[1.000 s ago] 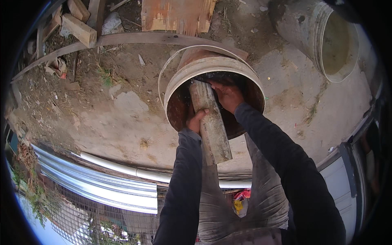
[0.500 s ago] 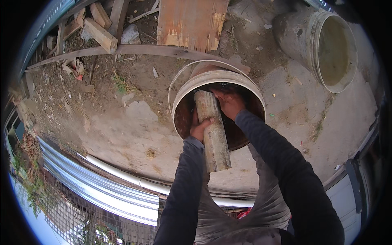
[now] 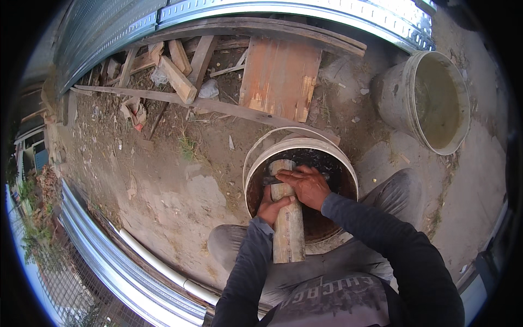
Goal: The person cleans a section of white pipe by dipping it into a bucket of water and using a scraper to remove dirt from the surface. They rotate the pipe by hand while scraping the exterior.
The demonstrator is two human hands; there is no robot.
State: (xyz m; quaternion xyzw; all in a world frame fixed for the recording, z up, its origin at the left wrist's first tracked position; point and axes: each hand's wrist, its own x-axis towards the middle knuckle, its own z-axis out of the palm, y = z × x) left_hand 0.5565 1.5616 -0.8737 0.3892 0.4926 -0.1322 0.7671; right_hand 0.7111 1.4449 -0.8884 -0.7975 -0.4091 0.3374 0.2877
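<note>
Outdoor yard of a building site or rough work area, open to daylight. Bare dirt and patchy concrete ground point(image 3: 180, 201) underfoot, littered with scrap timber offcuts point(image 3: 177, 76) and a worn plywood board point(image 3: 280, 79). Fenced by corrugated metal sheeting point(image 3: 109, 32), with a white plastic pipe point(image 3: 158, 261) alongside. Grimy plastic buckets point(image 3: 430, 98) standing on the ground, sparse weeds point(image 3: 188, 147) growing through.

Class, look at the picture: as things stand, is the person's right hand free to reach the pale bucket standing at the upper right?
Probably not at once. The right hand is pressed on the wooden post in the dark-filled bucket. The pale bucket stands apart, with open ground between.
</note>
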